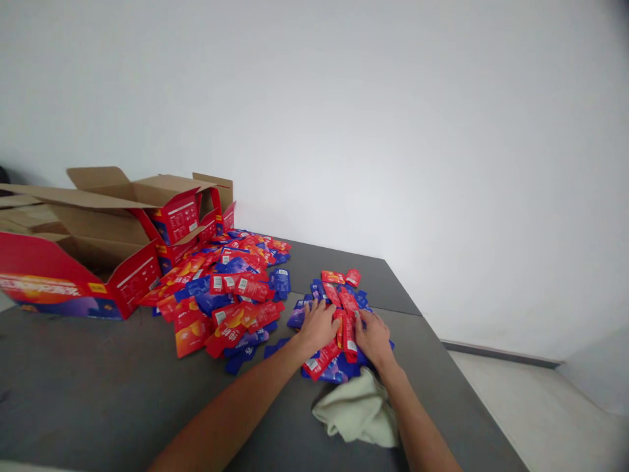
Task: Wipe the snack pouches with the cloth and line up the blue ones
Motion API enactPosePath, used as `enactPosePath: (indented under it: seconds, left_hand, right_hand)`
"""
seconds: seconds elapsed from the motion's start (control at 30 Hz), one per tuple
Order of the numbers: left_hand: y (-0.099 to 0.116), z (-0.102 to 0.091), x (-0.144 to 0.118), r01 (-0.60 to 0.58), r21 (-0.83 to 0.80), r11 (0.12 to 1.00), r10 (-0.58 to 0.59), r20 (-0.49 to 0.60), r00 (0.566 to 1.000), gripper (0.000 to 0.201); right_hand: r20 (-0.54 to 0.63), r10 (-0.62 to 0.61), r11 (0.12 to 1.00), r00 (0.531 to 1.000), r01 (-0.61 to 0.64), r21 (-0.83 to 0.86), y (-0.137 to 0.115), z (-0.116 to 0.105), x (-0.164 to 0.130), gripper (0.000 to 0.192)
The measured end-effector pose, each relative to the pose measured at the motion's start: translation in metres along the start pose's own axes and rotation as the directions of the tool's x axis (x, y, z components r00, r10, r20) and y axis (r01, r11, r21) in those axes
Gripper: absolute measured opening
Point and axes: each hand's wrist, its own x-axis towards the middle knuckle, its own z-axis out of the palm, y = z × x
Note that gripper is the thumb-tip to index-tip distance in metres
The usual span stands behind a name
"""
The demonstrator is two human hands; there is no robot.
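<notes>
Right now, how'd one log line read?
left hand: on smaller packet pile | right hand: on same pile | cloth: on table | open boxes: at left

Showing pale lettering (39,286) on the front of the large open box (49,260), blurring beyond reading. Carrying fine white print (142,282) on its side panel (128,298) and on the box behind (173,226), appearing too small to decipher. Displaying barcodes (242,284) and white characters (228,332) on red packets (255,290) and blue packets (280,283), not reading clearly.
</notes>
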Motion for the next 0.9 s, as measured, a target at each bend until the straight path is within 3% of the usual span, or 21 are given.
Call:
enactPosePath:
  seconds: [0.1, 0.2, 0.37, 0.5, 0.6, 0.73, 0.9]
  left_hand:
    - [0.001, -0.013, -0.017, -0.060, 0.042, 0.997, 0.060, -0.001, 0.998, 0.038]
    - [0.001, -0.027, -0.031, -0.115, 0.072, 0.991, 0.115, 0.006, 0.993, 0.033]
    - [-0.003, -0.042, -0.047, -0.167, 0.078, 0.983, 0.164, 0.041, 0.986, 0.030]
    - [-0.002, -0.047, -0.057, -0.161, 0.058, 0.985, 0.159, 0.035, 0.987, 0.031]
    - [0.001, -0.051, -0.062, -0.165, 0.036, 0.986, 0.164, 0.032, 0.986, 0.033]
    - [0.004, -0.055, -0.065, -0.206, -0.012, 0.978, 0.206, -0.004, 0.978, 0.029]
    - [0.007, -0.062, -0.054, -0.194, -0.302, 0.933, 0.202, -0.003, 0.979, 0.026]
  right_hand:
    - [-0.012, -0.201, 0.975, 0.980, 0.201, 0.093, -0.006, -0.020, -0.011, 0.037]
    - [0.086, -0.362, 0.914, 0.928, 0.335, 0.229, -0.019, -0.049, -0.027, 0.031]
    - [0.347, -0.558, 0.815, 0.754, 0.421, 0.398, -0.040, -0.091, -0.056, 0.017]
    - [0.472, -0.579, 0.810, 0.664, 0.406, 0.423, -0.048, -0.095, -0.073, 0.020]
    - [0.513, -0.552, 0.831, 0.657, 0.390, 0.396, -0.051, -0.087, -0.079, 0.021]
    - [0.517, -0.517, 0.855, 0.682, 0.382, 0.351, -0.053, -0.085, -0.082, 0.020]
    - [0.515, -0.479, 0.874, 0.711, 0.329, 0.358, -0.050, -0.104, -0.072, 0.021]
